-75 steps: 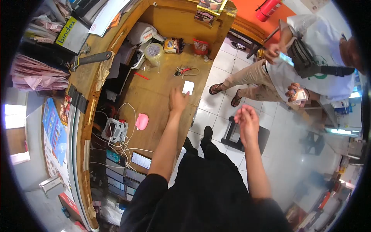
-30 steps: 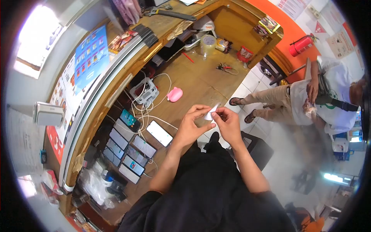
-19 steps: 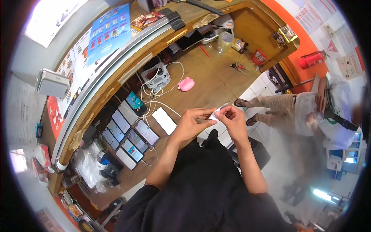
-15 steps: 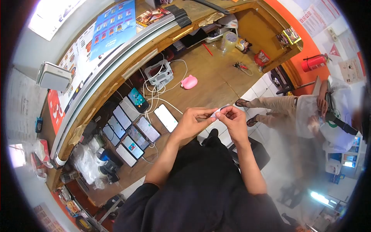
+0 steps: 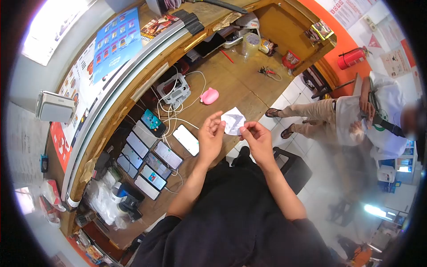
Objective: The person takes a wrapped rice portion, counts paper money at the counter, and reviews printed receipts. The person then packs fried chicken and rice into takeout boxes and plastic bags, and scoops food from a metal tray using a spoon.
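Between my two hands is a small white slip of paper (image 5: 232,120), spread flat with creases and faint grey marks that I cannot read. My left hand (image 5: 211,137) pinches its left edge between thumb and fingers. My right hand (image 5: 258,139) grips the lower right corner, thumb on top. Below and left of my left hand, a phone with a white screen (image 5: 186,139) lies on the wooden desk (image 5: 240,75). A pink rounded object (image 5: 209,96) sits on the desk just beyond the paper.
Several phones (image 5: 156,164) lie in rows at the left, with white cables (image 5: 171,119) running to a grey-white device (image 5: 175,90). A person (image 5: 356,104) stands at the right. A dark stool (image 5: 291,169) is beside my right arm. Plastic bags (image 5: 104,191) fill the desk's near left corner.
The paper, folded small between my fingertips before, is now opened out and faces me. My hands have moved apart slightly and shifted left in view, as has the whole scene.
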`<state>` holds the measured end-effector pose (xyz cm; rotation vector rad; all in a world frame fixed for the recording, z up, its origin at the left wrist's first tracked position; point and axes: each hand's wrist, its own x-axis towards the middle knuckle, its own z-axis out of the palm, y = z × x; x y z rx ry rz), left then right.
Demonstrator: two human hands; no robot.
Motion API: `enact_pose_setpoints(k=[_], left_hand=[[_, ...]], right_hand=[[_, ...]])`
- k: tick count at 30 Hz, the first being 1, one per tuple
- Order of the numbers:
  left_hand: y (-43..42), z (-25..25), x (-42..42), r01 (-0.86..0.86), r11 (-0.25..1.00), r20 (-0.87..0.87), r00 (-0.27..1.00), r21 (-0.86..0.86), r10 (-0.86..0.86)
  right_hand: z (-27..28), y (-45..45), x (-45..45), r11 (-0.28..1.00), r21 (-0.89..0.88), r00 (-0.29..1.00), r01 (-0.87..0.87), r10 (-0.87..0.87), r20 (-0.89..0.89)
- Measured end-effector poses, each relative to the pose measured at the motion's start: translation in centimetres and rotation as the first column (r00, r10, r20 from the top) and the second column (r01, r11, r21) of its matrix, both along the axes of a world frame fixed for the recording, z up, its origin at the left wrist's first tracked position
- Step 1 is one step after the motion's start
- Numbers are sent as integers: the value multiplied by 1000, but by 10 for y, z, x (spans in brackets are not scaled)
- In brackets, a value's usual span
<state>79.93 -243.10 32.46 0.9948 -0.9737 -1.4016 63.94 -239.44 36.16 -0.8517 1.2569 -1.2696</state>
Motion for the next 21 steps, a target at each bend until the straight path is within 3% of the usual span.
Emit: enact_pose_setpoints(k=[6, 7, 9, 10, 11, 12, 15, 16, 18, 19, 20, 21], left_hand=[[-2, 4, 5, 121, 991, 160, 978, 63, -130], [-4, -1, 6, 124, 990, 159, 978, 61, -132], [-5, -10, 7, 107, 982, 439, 898, -157, -28], [-6, -11, 7, 110, 981, 437, 899, -159, -30], [-6, -11, 7, 118, 992, 381, 920, -34, -96], [-6, -12, 6, 131, 987, 315, 936, 91, -154], [-8, -16, 5, 241, 969, 322, 914, 61, -248], [-9, -20, 5, 242, 968, 319, 914, 64, -249], [-12, -29, 7, 302, 952, 554, 803, -56, -222], [-15, -28, 8, 304, 951, 553, 802, -51, -226], [-18, -27, 11, 330, 929, 643, 751, -166, -151], [-22, -26, 13, 365, 889, 716, 695, -276, -63]], right_hand=[[-11, 5, 3, 999, 21, 999, 32, -32, -9], [-14, 6, 2, 1000, 7, 995, 26, -26, -95], [-17, 7, -1, 1000, -10, 983, 26, -27, -183], [-14, 6, -2, 1000, -18, 955, -2, -3, -297], [-10, 6, -3, 999, -20, 914, -31, 20, -406], [-6, 6, -3, 999, -19, 913, -28, 18, -408], [2, 3, -4, 999, 24, 868, -45, 51, -493], [1, 2, -6, 996, -40, 840, -74, 41, -540], [2, 0, -10, 989, -101, 811, -105, 26, -585], [4, -1, -14, 981, -133, 729, -140, 11, -684], [5, -2, -19, 971, -160, 637, -178, -10, -771], [4, -6, -24, 972, -157, 640, -174, -9, -769]])
